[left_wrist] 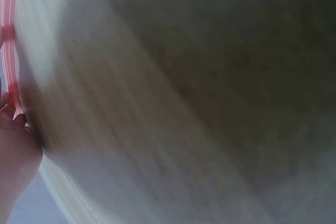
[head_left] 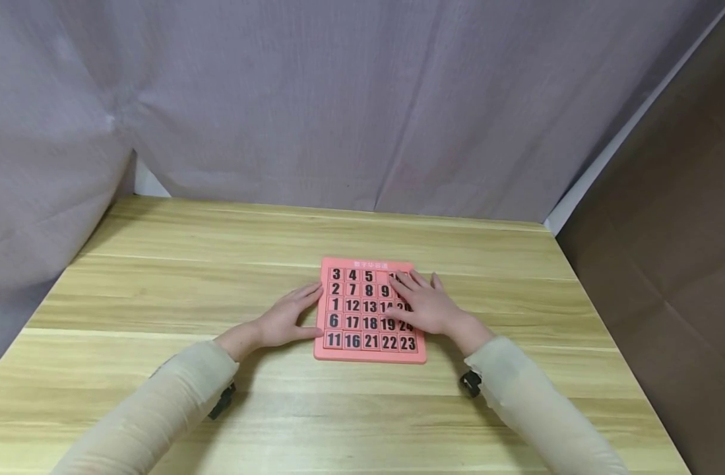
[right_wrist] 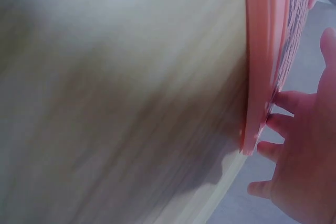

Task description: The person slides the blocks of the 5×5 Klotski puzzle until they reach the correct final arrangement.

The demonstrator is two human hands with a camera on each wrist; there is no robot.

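A pink number-slide puzzle [head_left: 371, 310] lies flat on the wooden surface [head_left: 160, 277], a little right of centre and well clear of every edge; its tiles read from 1 to at least 23, in no order. The left hand [head_left: 287, 320] rests against the puzzle's left rim, fingers fairly straight along it and thumb at the lower corner, bracing the frame rather than clasping it; in the left wrist view only a sliver of that rim and a bit of the hand show, blurred. The right hand [head_left: 424, 305] lies spread over the right-hand columns, fingers extended and flat, its fingertips [head_left: 398, 280] near the top row beside the bare pink cell next to the 5; it holds nothing; which tile it presses I cannot tell, as the hand covers several.

The risks, as I judge them: flat fingers lying across several tiles may drag a neighbour along or jam a tile at an angle in its track; should the left hand ease its bracing, a sideways push could send the whole frame skating over the smooth wood; and the covered numbers invite a misread.
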